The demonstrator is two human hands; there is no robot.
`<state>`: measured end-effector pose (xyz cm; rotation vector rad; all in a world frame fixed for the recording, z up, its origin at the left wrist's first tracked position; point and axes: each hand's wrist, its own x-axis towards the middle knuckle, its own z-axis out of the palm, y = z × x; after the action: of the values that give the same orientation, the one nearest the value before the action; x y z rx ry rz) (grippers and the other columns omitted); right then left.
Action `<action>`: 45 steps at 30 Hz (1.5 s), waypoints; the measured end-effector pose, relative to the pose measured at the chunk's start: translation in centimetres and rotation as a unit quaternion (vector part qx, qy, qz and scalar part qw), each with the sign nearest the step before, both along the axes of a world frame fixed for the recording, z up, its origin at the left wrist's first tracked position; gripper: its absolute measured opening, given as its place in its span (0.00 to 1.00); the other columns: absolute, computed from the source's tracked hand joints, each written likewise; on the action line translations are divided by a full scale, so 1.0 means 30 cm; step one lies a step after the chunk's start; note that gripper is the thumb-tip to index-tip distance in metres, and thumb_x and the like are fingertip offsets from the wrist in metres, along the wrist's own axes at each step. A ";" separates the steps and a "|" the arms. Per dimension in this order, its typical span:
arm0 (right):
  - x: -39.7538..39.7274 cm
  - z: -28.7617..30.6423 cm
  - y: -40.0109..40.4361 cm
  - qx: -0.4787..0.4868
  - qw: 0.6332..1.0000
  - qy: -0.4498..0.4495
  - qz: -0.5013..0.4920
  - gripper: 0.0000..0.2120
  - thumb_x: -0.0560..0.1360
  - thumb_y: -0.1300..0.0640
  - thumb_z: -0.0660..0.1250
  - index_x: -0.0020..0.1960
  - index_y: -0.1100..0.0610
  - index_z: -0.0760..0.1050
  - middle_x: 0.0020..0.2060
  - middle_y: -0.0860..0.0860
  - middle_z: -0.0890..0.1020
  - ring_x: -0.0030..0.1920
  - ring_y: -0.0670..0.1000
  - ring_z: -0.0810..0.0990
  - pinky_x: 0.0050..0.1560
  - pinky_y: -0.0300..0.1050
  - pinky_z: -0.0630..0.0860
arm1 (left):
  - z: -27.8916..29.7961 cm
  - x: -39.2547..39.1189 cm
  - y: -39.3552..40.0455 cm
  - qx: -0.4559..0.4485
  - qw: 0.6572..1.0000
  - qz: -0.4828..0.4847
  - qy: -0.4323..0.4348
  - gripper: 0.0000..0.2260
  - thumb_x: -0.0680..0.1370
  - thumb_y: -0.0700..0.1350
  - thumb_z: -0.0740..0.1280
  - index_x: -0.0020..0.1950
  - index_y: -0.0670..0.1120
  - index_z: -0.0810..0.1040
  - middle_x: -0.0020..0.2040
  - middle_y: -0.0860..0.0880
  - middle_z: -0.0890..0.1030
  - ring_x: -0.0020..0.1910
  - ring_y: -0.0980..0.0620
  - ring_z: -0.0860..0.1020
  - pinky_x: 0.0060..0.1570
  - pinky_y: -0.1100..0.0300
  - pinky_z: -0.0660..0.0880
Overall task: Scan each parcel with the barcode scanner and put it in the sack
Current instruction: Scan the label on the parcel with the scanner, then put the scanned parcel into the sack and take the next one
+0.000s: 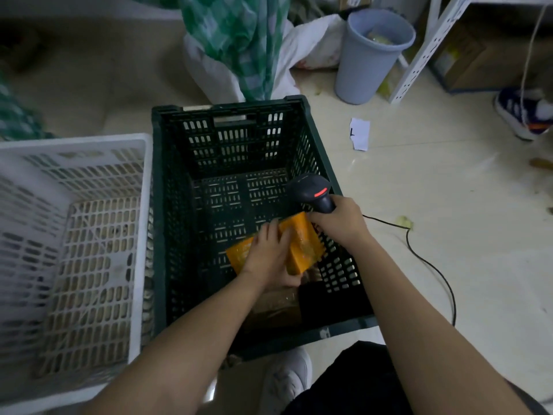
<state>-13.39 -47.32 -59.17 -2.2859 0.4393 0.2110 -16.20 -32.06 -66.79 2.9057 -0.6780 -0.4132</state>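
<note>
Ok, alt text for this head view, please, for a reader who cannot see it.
Over a dark green crate, the left hand grips an orange parcel while the right hand holds a black barcode scanner. A white crate stands left of it, a grey bin beyond.

Parcel [302, 244] inside crate [167, 205], basket [140, 235] left, bin [368, 61] behind-right.

Inside the dark green crate [167, 205], the left hand [266, 256] grips an orange parcel [302, 247]. The right hand [341, 223] holds the black barcode scanner [312, 190] just above it.
</note>
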 end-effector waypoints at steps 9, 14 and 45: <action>-0.062 0.251 0.190 0.027 0.980 -0.187 -0.060 0.07 0.72 0.52 0.71 0.43 0.54 0.75 0.38 0.51 0.80 0.43 0.54 0.78 0.41 0.45 0.69 | 0.386 -0.083 0.410 -0.354 0.916 0.188 -0.016 0.51 0.63 0.59 0.77 0.74 0.53 0.47 0.72 0.53 0.52 0.71 0.51 0.56 0.69 0.52 0.61; -0.150 0.345 0.405 0.162 0.972 -0.171 0.026 0.08 0.69 0.53 0.76 0.44 0.50 0.77 0.42 0.50 0.84 0.46 0.50 0.81 0.50 0.50 0.76 | 0.499 -0.247 0.702 -0.440 0.870 0.219 -0.030 0.51 0.62 0.60 0.74 0.75 0.57 0.45 0.70 0.61 0.52 0.70 0.58 0.56 0.66 0.57 0.64; -0.235 0.642 0.726 -0.258 0.888 -0.006 0.380 0.10 0.66 0.47 0.73 0.37 0.52 0.77 0.35 0.49 0.82 0.39 0.51 0.80 0.44 0.47 0.79 | 0.512 -0.308 1.085 -0.529 0.679 0.445 0.247 0.37 0.73 0.52 0.72 0.76 0.62 0.55 0.62 0.50 0.76 0.58 0.47 0.74 0.65 0.40 0.66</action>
<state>-20.44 -25.54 -39.92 -2.8832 -0.5035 0.5153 -25.45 0.50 -51.43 1.5464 0.4947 -0.4129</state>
